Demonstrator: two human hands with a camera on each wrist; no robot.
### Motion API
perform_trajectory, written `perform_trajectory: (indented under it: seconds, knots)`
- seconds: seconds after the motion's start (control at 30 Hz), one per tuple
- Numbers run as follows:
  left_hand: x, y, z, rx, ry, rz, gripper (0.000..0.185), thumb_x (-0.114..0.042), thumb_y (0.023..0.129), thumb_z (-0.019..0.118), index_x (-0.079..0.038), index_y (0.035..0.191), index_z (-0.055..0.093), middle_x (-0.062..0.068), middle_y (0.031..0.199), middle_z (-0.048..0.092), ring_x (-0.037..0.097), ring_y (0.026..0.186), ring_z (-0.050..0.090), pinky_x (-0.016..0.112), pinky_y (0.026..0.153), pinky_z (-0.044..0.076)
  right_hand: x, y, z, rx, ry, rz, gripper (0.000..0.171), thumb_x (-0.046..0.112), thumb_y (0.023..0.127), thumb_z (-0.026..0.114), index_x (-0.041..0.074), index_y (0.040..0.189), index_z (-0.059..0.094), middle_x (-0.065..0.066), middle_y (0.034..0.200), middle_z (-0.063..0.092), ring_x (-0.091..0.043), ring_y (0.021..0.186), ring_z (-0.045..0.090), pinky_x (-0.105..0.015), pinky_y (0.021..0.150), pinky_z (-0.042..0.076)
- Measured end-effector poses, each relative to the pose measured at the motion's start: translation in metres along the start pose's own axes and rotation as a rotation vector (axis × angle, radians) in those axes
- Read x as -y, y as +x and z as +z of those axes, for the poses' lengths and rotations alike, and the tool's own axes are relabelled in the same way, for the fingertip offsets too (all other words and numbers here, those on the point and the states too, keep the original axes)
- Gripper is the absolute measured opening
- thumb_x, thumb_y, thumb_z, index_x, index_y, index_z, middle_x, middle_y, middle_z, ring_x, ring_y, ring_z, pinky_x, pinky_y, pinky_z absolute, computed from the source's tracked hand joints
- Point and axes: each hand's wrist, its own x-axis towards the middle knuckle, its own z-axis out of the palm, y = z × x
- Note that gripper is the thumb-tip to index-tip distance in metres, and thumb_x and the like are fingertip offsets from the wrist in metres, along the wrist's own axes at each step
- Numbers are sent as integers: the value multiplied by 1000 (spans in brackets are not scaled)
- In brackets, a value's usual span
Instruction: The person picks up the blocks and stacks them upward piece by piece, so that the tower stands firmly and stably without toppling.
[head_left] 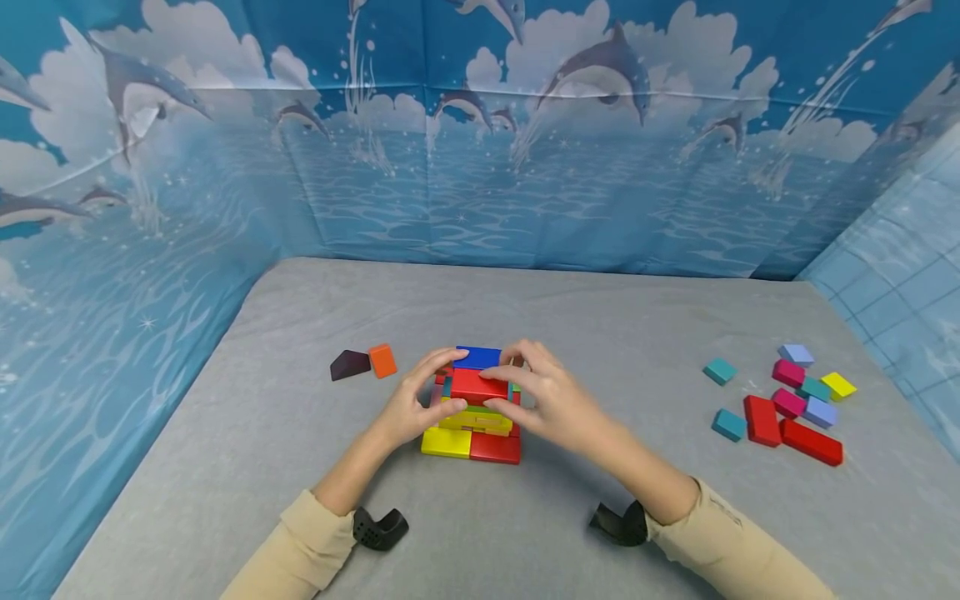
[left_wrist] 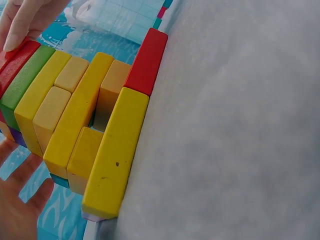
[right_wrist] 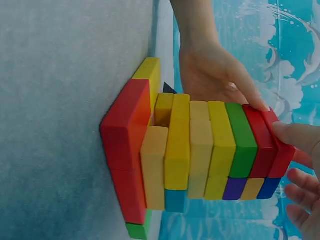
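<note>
While both hands are pinching the red block [head_left: 478,385] atop the tower [head_left: 474,417], left hand [head_left: 411,404] and right hand [head_left: 553,400] are seating it; squaring it gently probably comes next.

Looks like a staged play or recording booth, not a lived-in room. Walled behind and to both sides of the hands by a printed dolphin-and-sea backdrop [head_left: 480,142], creased like hung fabric. Floored under the hands with a grey felt-covered table [head_left: 525,533]. Scattered with loose coloured toy blocks [head_left: 787,400] right of the hands.
</note>
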Motion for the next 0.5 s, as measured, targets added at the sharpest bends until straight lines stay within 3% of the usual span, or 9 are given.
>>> perform_trajectory:
  seconds: [0.2, 0.33, 0.5]
  knots:
    - [-1, 0, 0, -4, 0, -18, 48, -8, 84, 63, 7, 125, 43, 24, 129, 42, 28, 114, 43, 59, 89, 37, -11, 0, 2, 88, 222, 164, 69, 24, 74, 77, 9, 133, 44, -9, 129, 46, -22, 115, 45, -42, 90, 45]
    - [-2, 0, 0, -5, 9, -21, 48, -10, 85, 64, 6, 125, 43, 24, 129, 42, 31, 116, 41, 60, 91, 36, -17, 1, 3, 150, 353, 231, 68, 22, 76, 75, 5, 133, 43, -10, 132, 48, -23, 113, 49, -45, 88, 46]
    - [-4, 1, 0, -4, -9, -19, 49, -12, 85, 64, 8, 124, 43, 25, 131, 40, 29, 115, 42, 60, 90, 36, -21, 3, 4, 158, 399, 242, 65, 20, 74, 76, 4, 130, 46, -10, 128, 51, -22, 109, 51, -44, 86, 47]
